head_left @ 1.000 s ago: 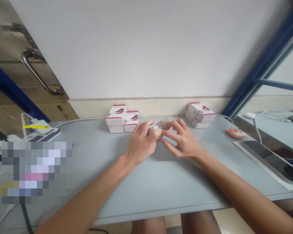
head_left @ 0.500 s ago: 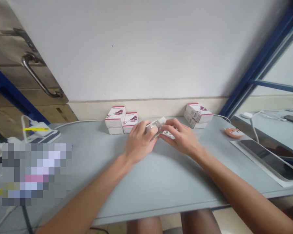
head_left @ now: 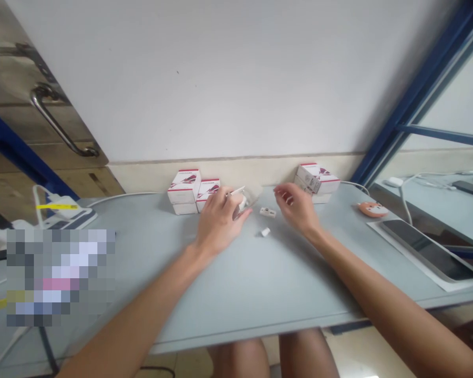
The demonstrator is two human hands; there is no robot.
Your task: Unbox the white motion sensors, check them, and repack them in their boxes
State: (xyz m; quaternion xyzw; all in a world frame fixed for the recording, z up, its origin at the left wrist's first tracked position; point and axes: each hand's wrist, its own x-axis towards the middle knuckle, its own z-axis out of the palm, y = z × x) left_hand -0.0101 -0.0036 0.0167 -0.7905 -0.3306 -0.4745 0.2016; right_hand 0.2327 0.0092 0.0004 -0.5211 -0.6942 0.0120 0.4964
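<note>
Clear plastic piece (head_left: 249, 196) gripped in the left hand (head_left: 219, 226); the right hand (head_left: 295, 207) open, empty (red-striped box (head_left: 184, 191) lettering unreadable).

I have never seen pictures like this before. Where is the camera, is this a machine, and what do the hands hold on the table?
This is no machine. These are a person's two bare hands, seen from one camera worn on the head, which looks forward and down. The left hand holds a small clear plastic piece with something white at it. The right hand seems empty, just above two small white parts on the grey table. Behind them stand white boxes with red stripes.
</note>
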